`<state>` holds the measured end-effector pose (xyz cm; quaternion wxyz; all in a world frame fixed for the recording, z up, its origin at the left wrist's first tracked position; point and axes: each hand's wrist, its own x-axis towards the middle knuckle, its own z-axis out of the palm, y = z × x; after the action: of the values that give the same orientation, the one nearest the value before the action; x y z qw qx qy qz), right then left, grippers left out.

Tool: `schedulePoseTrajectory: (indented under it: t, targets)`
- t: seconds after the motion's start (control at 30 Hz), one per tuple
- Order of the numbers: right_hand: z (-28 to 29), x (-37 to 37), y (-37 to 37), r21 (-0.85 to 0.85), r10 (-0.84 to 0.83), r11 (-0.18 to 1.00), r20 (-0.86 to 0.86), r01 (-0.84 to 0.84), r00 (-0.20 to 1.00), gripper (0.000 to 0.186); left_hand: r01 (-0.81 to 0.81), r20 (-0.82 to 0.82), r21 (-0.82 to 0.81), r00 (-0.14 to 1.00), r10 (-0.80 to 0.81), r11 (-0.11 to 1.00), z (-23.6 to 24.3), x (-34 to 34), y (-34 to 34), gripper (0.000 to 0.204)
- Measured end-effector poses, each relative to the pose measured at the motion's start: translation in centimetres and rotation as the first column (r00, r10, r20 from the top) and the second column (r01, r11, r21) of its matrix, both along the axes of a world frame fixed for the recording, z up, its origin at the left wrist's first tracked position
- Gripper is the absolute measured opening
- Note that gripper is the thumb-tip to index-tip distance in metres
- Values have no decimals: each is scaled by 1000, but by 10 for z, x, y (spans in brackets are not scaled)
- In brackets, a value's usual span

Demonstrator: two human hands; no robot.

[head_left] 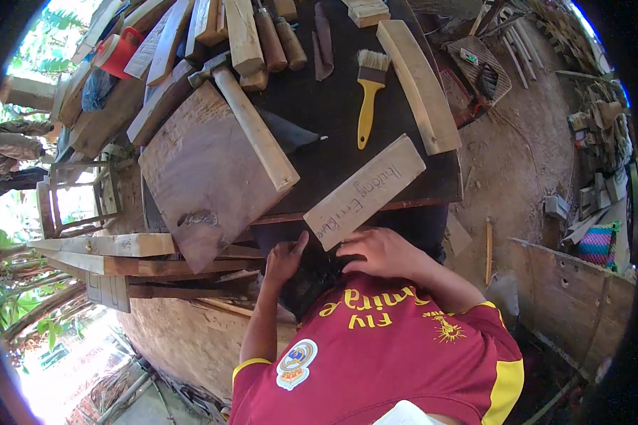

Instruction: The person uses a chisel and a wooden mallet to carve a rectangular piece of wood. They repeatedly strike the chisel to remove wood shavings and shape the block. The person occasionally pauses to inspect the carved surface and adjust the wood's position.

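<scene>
A flat wooden block (368, 190) with handwriting on its face lies at a slant across the near edge of the dark workbench (319, 166), its lower left end jutting past the edge. Beside that end is my left hand (283, 262), thumb stretched up and fingers curled; whatever may be inside them is hidden. Just below the block's near side, my right hand (377, 251) is held palm down with fingers bent and slightly apart, no object visible in them. From this view I cannot tell whether its fingertips touch the block. A dark area lies between both hands.
A yellow-handled brush (367, 106), a curved wooden piece (422, 88) and a hammer (256, 131) lie on the bench. The hammer rests by a brown board (205, 170). Timber offcuts (156, 42) and a red jug (117, 53) crowd the far left. Long planks (113, 246) extend leftward.
</scene>
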<state>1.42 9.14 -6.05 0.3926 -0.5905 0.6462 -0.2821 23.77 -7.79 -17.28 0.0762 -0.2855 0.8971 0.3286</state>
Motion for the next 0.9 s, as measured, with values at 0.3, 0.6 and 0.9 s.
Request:
schedulePoseTrajectory:
  t: [0.3,0.6,0.9]
  targets:
    - [100,-33,-23,-485,-19,869,164,98,986,34,-154,-56,-250,988,145,956,-15,55,5,46]
    - [62,-44,-51,-646,-506,719,-235,255,830,28,-882,186,241,451,873,405,-63,66,-37,58]
    - [56,-38,-57,-636,-527,748,-394,190,753,28,-696,184,688,442,878,206,-115,45,-21,57]
